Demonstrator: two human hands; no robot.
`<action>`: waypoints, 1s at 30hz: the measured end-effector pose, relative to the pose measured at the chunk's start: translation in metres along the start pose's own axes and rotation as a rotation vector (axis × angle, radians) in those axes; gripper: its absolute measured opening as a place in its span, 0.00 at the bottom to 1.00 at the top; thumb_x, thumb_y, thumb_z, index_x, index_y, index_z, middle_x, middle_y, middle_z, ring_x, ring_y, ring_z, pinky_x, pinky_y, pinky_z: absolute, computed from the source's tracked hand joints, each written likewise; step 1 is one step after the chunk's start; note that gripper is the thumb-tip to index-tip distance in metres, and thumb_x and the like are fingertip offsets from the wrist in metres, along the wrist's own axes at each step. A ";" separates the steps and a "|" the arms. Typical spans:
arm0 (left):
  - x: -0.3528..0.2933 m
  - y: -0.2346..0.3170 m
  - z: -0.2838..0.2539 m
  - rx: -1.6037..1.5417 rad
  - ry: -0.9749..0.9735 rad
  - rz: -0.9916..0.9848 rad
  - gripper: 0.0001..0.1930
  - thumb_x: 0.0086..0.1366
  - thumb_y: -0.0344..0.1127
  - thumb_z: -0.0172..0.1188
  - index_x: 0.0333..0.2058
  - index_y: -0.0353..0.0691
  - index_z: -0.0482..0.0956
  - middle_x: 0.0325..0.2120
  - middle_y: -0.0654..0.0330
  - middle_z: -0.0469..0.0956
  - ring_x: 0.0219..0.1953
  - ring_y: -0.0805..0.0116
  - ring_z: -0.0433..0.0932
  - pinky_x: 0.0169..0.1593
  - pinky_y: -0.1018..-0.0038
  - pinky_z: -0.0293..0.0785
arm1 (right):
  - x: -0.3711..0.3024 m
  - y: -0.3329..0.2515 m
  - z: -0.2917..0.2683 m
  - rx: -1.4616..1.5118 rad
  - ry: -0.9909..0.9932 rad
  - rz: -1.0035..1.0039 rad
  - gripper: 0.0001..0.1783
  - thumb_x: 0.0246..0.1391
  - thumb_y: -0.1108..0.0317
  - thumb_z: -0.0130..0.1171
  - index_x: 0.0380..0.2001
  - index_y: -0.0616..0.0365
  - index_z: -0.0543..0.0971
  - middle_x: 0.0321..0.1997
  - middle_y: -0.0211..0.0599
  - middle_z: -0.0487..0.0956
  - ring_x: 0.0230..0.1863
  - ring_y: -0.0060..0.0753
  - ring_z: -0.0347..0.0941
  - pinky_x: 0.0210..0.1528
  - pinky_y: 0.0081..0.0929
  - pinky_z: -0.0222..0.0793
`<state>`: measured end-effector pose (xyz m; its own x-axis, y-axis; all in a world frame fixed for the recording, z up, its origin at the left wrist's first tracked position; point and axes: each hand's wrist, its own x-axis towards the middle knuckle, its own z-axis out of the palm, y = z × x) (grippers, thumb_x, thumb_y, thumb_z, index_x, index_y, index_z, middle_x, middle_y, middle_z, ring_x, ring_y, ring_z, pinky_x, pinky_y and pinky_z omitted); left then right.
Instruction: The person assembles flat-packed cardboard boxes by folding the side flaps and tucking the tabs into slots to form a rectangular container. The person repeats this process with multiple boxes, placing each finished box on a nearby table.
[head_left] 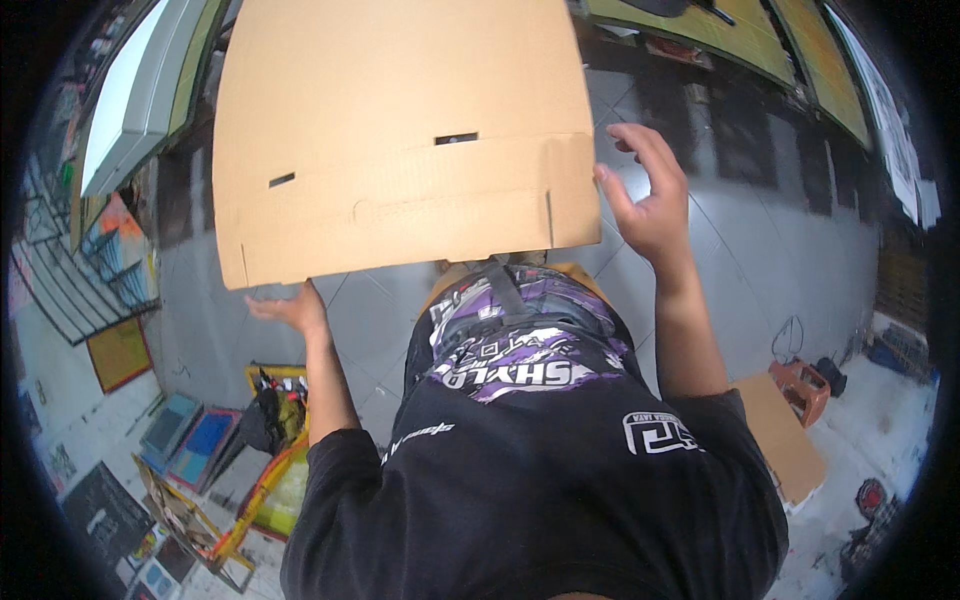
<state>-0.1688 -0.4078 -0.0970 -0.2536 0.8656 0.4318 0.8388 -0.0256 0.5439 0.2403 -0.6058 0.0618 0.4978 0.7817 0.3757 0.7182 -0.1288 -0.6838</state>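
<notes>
A large brown cardboard sheet [400, 90] spreads in front of me and runs out of view at the top. Two small dark slots and a crease cross its nearer part, and short slits cut into the near edge. My left hand [292, 308] is open at the near left corner, fingers stretched out flat just below the edge; whether it bears any weight I cannot tell. Beside the right edge, my right hand [652, 200] is open, with curved, parted fingers and the thumb close to the cardboard. Neither hand is wrapped round the sheet.
Grey floor tiles [720, 230] lie beneath. Yellowish tabletops [730, 35] stand at the far right, a white panel [150, 95] at the far left. Framed screens [205, 445] and a yellow frame [265, 480] sit lower left. A brown plastic stool [800, 388] and flat cardboard [780, 440] are lower right.
</notes>
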 end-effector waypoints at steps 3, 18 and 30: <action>0.005 0.027 -0.056 0.291 0.102 0.430 0.56 0.46 0.44 0.70 0.60 0.25 0.37 0.59 0.34 0.38 0.62 0.45 0.44 0.61 0.53 0.47 | -0.004 -0.019 0.007 -0.046 -0.107 -0.170 0.23 0.41 0.66 0.65 0.43 0.60 0.74 0.46 0.46 0.73 0.47 0.46 0.70 0.50 0.36 0.64; 0.021 0.122 -0.045 0.073 -0.345 0.991 0.24 0.53 0.23 0.51 0.50 0.45 0.72 0.51 0.60 0.73 0.56 0.60 0.68 0.55 0.59 0.63 | -0.013 -0.061 0.058 -0.400 -0.539 -0.444 0.30 0.36 0.73 0.61 0.49 0.56 0.72 0.62 0.39 0.62 0.61 0.46 0.59 0.60 0.47 0.56; 0.036 0.032 -0.059 -0.496 -0.206 0.451 0.41 0.44 0.33 0.59 0.60 0.34 0.55 0.63 0.46 0.47 0.66 0.52 0.46 0.64 0.61 0.45 | -0.033 -0.048 0.061 -0.497 -0.504 -0.401 0.27 0.40 0.74 0.54 0.49 0.52 0.71 0.62 0.35 0.64 0.62 0.48 0.57 0.59 0.51 0.55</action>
<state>-0.1791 -0.4073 -0.0215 0.2048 0.7929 0.5739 0.5097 -0.5869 0.6291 0.1602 -0.5885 0.0441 -0.0371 0.9914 0.1254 0.9863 0.0565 -0.1552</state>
